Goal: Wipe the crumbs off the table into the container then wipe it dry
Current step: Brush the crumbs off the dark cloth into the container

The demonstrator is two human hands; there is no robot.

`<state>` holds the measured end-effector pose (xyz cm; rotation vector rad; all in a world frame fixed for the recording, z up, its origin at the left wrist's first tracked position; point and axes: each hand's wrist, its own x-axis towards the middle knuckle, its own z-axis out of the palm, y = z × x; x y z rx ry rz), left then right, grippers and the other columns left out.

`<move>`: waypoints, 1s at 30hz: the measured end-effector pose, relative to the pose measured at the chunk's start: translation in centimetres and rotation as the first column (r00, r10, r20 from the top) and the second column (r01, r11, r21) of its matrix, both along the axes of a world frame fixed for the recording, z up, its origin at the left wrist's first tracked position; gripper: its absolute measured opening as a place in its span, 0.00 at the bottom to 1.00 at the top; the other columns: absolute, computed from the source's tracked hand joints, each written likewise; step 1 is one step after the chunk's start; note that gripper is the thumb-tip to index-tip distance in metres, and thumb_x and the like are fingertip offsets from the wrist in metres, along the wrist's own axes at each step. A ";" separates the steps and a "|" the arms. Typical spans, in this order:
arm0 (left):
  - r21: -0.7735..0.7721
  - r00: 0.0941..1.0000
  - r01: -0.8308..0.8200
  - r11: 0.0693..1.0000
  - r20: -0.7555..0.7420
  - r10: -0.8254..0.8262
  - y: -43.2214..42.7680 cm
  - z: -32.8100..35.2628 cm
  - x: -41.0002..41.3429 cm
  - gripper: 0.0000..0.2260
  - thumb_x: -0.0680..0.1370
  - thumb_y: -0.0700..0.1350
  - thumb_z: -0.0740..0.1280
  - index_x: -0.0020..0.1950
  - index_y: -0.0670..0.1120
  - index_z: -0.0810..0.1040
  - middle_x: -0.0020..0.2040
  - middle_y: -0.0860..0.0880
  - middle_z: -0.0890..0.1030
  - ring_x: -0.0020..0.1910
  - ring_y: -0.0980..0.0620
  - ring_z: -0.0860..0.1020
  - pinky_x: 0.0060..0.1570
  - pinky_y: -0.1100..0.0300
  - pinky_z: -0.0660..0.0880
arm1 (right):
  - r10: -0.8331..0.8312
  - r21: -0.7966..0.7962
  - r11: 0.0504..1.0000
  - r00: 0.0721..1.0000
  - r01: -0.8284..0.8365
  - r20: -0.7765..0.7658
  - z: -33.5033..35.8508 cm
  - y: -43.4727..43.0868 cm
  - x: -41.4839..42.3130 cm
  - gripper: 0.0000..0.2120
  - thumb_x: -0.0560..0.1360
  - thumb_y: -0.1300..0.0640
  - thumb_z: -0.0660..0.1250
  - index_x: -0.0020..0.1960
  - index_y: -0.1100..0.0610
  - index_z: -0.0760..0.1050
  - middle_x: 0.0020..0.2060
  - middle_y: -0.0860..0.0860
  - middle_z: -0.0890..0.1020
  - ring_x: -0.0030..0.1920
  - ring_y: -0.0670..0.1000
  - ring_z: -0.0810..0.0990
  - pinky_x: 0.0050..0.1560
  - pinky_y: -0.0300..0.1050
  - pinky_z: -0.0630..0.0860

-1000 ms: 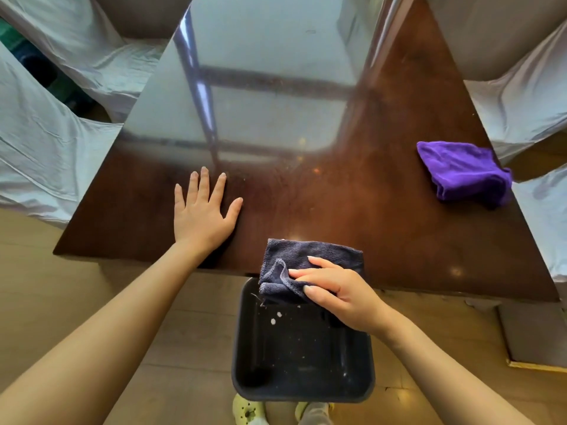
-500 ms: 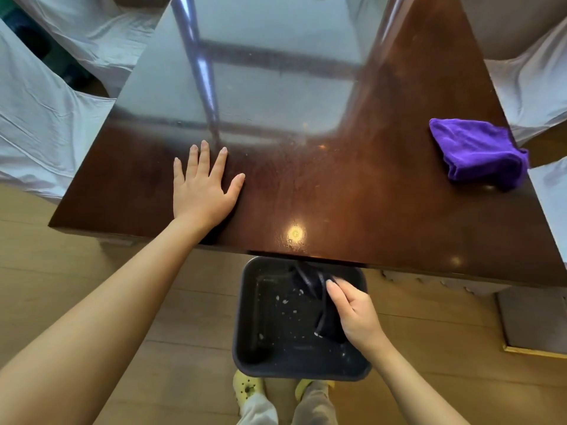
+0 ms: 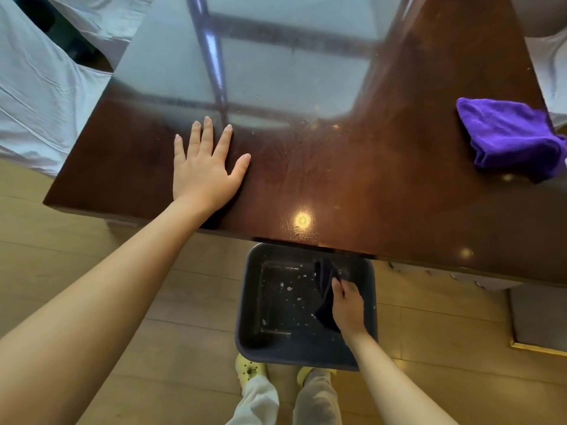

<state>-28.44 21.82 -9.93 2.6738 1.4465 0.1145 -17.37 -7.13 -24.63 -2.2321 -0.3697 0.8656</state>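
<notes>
A dark glossy wooden table [image 3: 383,191] fills the upper view. Below its near edge, on the floor, sits a dark grey square container [image 3: 245,332] with pale crumbs scattered on its bottom. My right hand [image 3: 348,305] is inside the container, shut on a dark grey cloth [image 3: 323,289] that hangs bunched from my fingers. My left hand [image 3: 204,167] lies flat on the tabletop with fingers spread, holding nothing. A purple cloth [image 3: 509,136] lies crumpled near the table's right edge. A few tiny specks show near the table's middle.
Chairs draped in white fabric [image 3: 36,96] stand at the left and right of the table. The floor is light wood. My feet in pale yellow shoes [image 3: 248,371] stand just behind the container. A grey block with a gold edge [image 3: 540,326] sits at the right.
My right hand carried the dark grey cloth off the table's near edge and down into the container. The left hand stayed flat on the table. The view shifted slightly.
</notes>
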 end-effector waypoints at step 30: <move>-0.663 0.671 -0.016 0.749 0.548 0.500 -22.6 -5.2 -6.3 0.12 0.76 0.38 0.61 0.49 0.55 0.77 0.48 0.52 0.81 0.50 0.53 0.79 0.50 0.65 0.74 | -0.264 -0.049 0.875 0.388 0.482 -0.883 1.3 -0.5 1.2 0.16 0.79 0.55 0.55 0.59 0.61 0.75 0.54 0.61 0.82 0.53 0.60 0.80 0.47 0.54 0.78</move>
